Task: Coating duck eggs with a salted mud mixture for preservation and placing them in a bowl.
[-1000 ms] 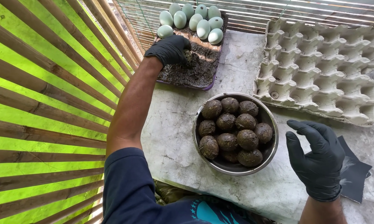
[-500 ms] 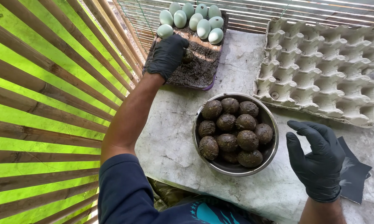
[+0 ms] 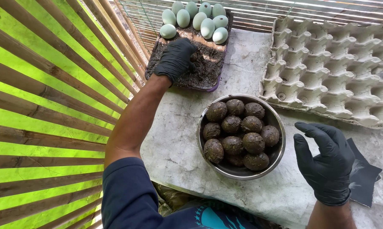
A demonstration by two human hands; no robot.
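Note:
My left hand point(image 3: 175, 59), in a black glove, reaches into a shallow tray point(image 3: 212, 87) filled with dark soil, fingers curled down into the dirt. Several pale blue-green eggs point(image 3: 195, 20) lie at the tray's far end. A metal bowl point(image 3: 241, 173) in front of me is packed with mud-coated eggs point(image 3: 240, 133). My right hand point(image 3: 326, 162), also gloved in black, hovers open to the right of the bowl, fingers spread, holding nothing.
An empty grey cardboard egg tray point(image 3: 329, 70) lies at the far right on the grey stone slab point(image 3: 178, 140). A dark scrap of sheet point(image 3: 365, 178) rests under my right hand. Bamboo slats point(image 3: 51, 85) run along the left side and the back.
My left hand has drawn back from the eggs' side of the tray toward the soil's near part. My right hand stays where it was.

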